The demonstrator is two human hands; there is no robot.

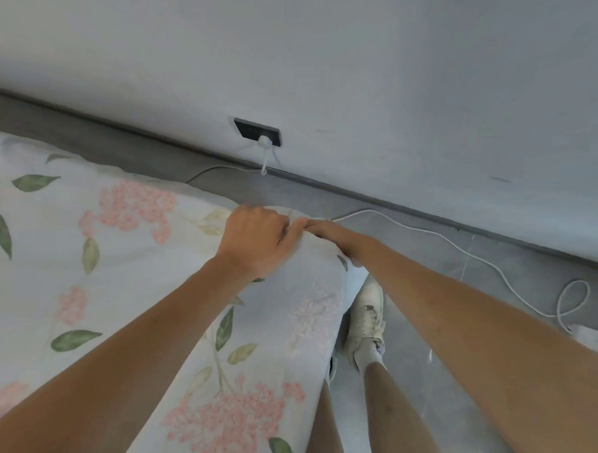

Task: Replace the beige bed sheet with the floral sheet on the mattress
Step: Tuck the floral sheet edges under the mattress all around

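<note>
A: Forearms nearest the lens; we follow them out to the corner. Our left hand (pixel 253 240) has its fingers curled, pinching a fold of the floral sheet (pixel 120 254). Our right hand (pixel 328 233) lies along the corner edge; its fingers are hidden, so we cannot tell their grip.

B: Progress?

A: Floral sheet covers all the mattress we see; no beige sheet in view. We judge the swap mostly done, this corner's tucking left.

B: Materials?

A: Soft matte cloth, pale, printed with pink clusters and green leaves, rounded over the corner. Beyond: grey floor (pixel 434 374), thin white cable (pixel 463 250), dark wall socket (pixel 257 132).
</note>
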